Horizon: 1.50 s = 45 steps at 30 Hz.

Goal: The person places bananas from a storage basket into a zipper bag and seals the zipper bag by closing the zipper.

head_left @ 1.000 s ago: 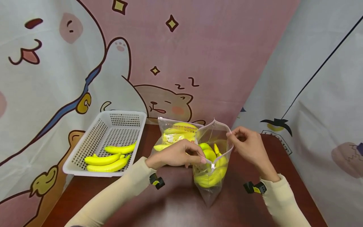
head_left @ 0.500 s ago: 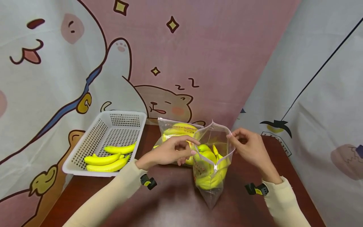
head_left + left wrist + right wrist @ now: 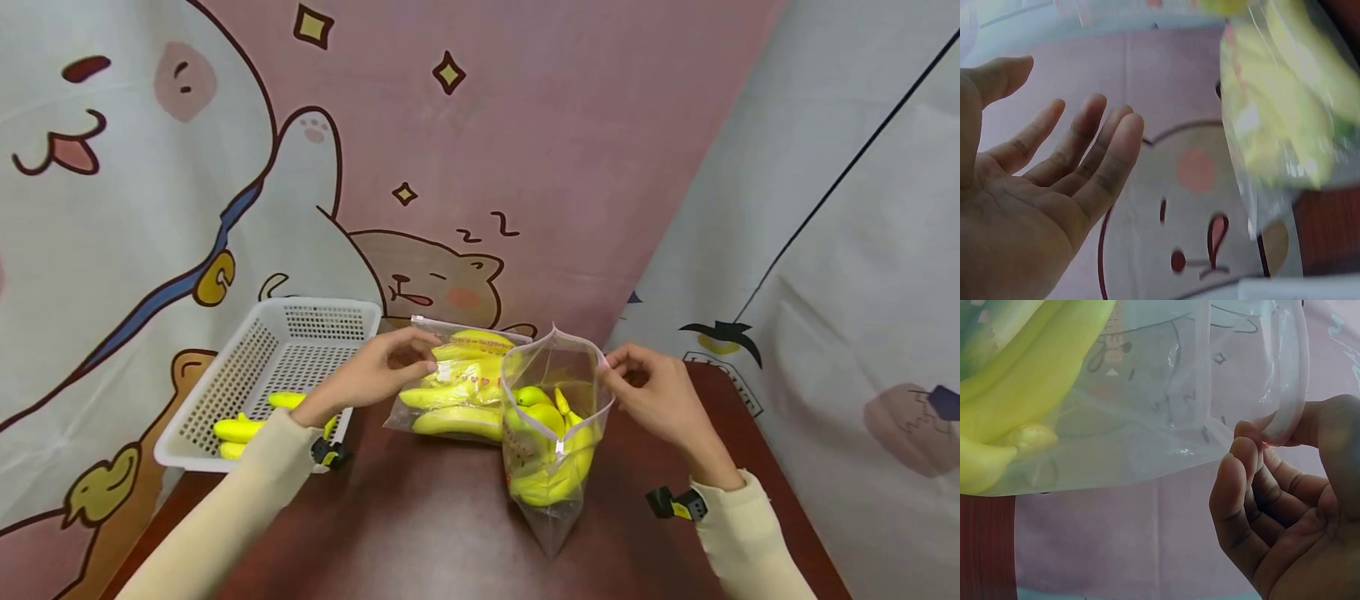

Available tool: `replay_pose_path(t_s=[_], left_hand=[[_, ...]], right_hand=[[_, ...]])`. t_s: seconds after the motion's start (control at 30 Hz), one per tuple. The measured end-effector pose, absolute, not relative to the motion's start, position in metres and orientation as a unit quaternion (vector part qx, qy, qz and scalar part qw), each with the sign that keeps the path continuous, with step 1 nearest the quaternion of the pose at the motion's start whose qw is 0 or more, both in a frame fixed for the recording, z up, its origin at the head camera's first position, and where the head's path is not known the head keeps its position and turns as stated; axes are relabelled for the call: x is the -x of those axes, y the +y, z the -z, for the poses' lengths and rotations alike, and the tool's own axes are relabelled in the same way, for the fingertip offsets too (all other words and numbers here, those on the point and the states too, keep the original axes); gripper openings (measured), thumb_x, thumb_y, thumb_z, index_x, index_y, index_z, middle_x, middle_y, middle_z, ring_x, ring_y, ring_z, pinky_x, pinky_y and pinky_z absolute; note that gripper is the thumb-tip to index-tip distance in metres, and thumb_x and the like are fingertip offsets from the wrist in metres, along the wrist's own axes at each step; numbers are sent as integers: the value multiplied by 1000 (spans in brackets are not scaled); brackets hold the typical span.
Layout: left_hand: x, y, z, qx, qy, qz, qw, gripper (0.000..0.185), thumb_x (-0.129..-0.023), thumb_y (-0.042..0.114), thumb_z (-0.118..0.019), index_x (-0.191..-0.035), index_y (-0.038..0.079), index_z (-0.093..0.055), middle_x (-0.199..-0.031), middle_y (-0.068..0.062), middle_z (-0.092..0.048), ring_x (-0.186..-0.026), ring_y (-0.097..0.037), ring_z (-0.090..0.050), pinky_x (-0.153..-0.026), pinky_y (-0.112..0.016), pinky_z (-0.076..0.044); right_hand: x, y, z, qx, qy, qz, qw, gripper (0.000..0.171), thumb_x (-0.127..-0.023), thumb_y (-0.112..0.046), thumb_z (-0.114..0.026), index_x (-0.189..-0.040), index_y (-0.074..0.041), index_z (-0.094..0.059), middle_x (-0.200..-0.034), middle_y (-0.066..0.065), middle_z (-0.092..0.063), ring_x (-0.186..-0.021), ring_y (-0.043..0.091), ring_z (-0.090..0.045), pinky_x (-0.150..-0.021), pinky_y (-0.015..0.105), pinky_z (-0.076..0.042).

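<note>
A clear zip bag point(image 3: 555, 458) with several yellow bananas point(image 3: 551, 487) inside stands on the table, its mouth spread wide. The right hand point(image 3: 656, 392) pinches the bag's rim at the right edge between thumb and forefinger; the right wrist view shows this grip on the rim point(image 3: 1294, 381). In the head view the left hand point(image 3: 382, 367) is in the air between the basket and a second bag, holding nothing. Its fingers look relaxed and apart in the left wrist view, where the left hand point(image 3: 1041, 181) has a bare palm.
A white perforated basket point(image 3: 176, 400) at the left has several bananas point(image 3: 236, 429) in it, partly hidden by the left sleeve. Behind the standing bag lies another zip bag point(image 3: 450, 396) full of bananas. A printed cloth point(image 3: 570, 150) hangs behind the dark red table point(image 3: 420, 517).
The left hand has let go of the bag's rim and moved left toward the basket, uncovering the bag behind. The right hand keeps its pinch on the rim.
</note>
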State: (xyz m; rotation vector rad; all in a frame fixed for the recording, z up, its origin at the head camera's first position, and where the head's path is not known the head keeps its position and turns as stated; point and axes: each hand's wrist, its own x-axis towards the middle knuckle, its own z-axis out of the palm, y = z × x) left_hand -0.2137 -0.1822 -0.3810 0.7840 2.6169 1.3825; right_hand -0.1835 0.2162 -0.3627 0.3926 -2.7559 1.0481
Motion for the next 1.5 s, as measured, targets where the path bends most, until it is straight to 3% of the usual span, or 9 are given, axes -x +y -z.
replay_pose_path(t_s=[0.33,0.47,0.67,1.07,1.27,1.5], left_hand=[[238,-242,399,-209,912,-352,9,42,-101,31,-67,-138,13,-59,-133,-14,-65,-125,-35,-62,-101,-56,-52],[247,-260,412,-191,927,-323,20,44,-102,26,-65,-139,5,-57,-138,-21,-62,-128,-43,-58,-103,-61,-50],[259,-283,431,-178,940,-288,39,44,-102,20,-63,-140,-2,-54,-139,-28,-59,-128,-48,-57,-103,-64,-48],[281,-318,458,-152,950,-228,149,49,-99,28,-67,-137,-2,-58,-129,-30,-63,-114,-41,-64,-90,-52,-58],[289,-324,465,-138,949,-175,223,54,-95,33,-73,-136,0,-60,-116,-19,-70,-98,-27,-68,-85,-46,-58],[292,-322,475,-104,946,-108,288,54,-86,35,-82,-131,10,-68,-145,-26,-55,-125,-44,-58,-98,-59,-53]], right_hand=[[181,218,362,-134,-925,-345,89,18,-99,-33,-68,-99,-15,-71,-75,1,-69,-59,15,-63,-51,29,-50],[181,218,362,-132,-925,-346,90,18,-99,-33,-69,-99,-15,-72,-74,1,-69,-60,20,-64,-51,29,-50],[181,218,363,-131,-926,-342,94,17,-99,-31,-68,-100,-14,-72,-76,1,-70,-60,16,-64,-51,29,-51],[184,219,364,-129,-925,-342,107,14,-99,-27,-69,-102,-14,-73,-79,2,-72,-59,11,-62,-52,28,-51],[184,220,364,-131,-925,-342,102,16,-99,-28,-69,-102,-13,-72,-80,2,-72,-60,13,-62,-53,28,-52],[185,218,363,-130,-925,-344,94,16,-99,-29,-69,-101,-14,-72,-78,2,-70,-61,17,-64,-53,28,-52]])
